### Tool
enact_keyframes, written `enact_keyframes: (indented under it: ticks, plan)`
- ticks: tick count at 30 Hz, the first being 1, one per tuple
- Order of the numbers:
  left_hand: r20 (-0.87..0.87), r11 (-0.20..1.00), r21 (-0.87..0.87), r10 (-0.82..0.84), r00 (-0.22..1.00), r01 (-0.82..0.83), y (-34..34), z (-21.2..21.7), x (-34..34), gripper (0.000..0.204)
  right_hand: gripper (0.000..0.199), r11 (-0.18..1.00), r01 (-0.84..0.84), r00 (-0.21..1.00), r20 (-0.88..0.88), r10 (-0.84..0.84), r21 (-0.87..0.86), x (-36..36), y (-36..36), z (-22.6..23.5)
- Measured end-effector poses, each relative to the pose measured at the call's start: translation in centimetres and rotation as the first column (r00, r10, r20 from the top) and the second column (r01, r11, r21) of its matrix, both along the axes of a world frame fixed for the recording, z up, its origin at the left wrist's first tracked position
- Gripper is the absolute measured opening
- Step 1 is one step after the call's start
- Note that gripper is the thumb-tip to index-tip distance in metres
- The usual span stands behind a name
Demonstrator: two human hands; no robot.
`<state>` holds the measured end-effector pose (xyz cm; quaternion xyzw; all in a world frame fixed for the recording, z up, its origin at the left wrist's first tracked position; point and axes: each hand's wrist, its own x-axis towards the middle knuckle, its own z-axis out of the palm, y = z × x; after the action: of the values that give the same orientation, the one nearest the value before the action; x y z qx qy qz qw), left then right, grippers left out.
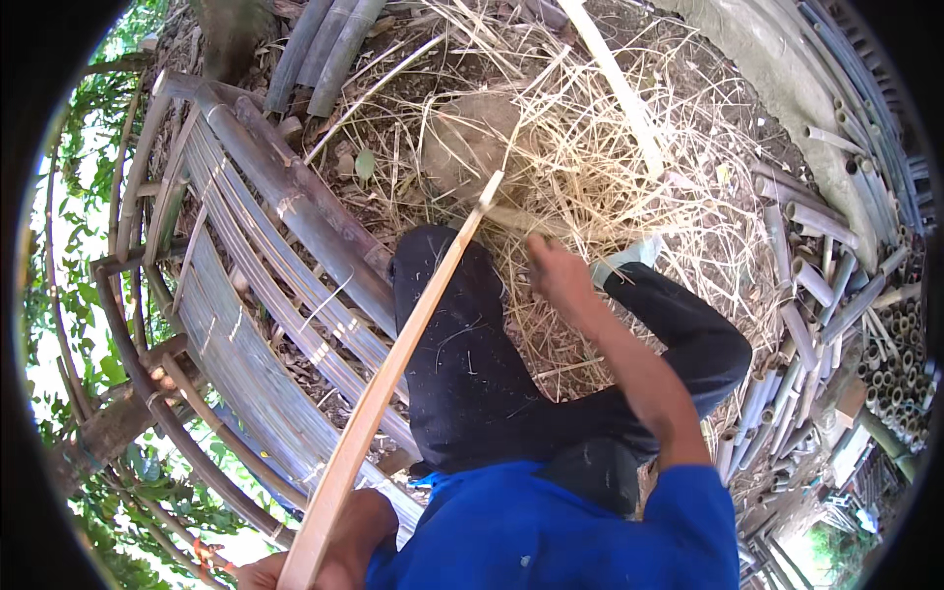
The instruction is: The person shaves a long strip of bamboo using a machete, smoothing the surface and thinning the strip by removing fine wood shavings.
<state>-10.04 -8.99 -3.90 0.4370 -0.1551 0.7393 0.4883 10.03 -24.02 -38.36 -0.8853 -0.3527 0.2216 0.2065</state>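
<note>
A long, pale bamboo strip (393, 369) slants from the lower left edge up across my thigh, its narrow tip near the middle of the view. My left hand (349, 541) is closed around its broad near end. In front of my knees, my right hand (565, 280) is closed on a tool that looks like a knife (521, 220). Motion blurs its blade, which reaches left to just below the strip's tip. Whether the blade touches the strip I cannot tell. Thin pale shavings (590, 187) lie heaped beyond the right hand.
A bamboo bench (246, 324) stands close on my left. A flat stone (472, 143) and a longer bamboo slat (624, 98) lie ahead among the shavings. Cut bamboo tubes (821, 221) are piled along the right, beside a concrete ledge (787, 69).
</note>
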Motion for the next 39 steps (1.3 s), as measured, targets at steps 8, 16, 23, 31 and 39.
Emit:
enact_keyframes:
  ticks: [8,16,23,31,39]
  plan:
    - [-0.135,0.995,0.021,-0.093,0.987,0.097,0.7,0.3,0.5,0.038,0.016,0.985,0.171,0.982,-0.085,-0.168,0.024,3.6,-1.5,-9.6]
    - [-0.072,0.916,0.112,-0.379,0.923,0.385,2.1,0.1,0.4,0.029,0.022,0.995,0.025,0.983,-0.185,-0.006,0.100,1.4,0.5,0.2]
    - [-0.094,0.807,0.177,-0.556,0.826,0.563,2.4,0.1,0.6,0.025,0.017,0.800,-0.349,0.937,0.159,0.312,0.488,-4.5,1.7,15.0]
    - [-0.103,0.828,0.153,-0.529,0.842,0.539,2.7,-0.3,-0.3,0.024,0.014,0.886,-0.323,0.946,0.130,0.296,0.333,-4.9,1.0,12.7]
    - [-0.107,0.895,0.143,-0.410,0.906,0.422,2.3,-0.3,0.1,0.026,0.022,0.999,-0.018,1.000,-0.013,0.018,0.039,2.4,-1.2,3.0]
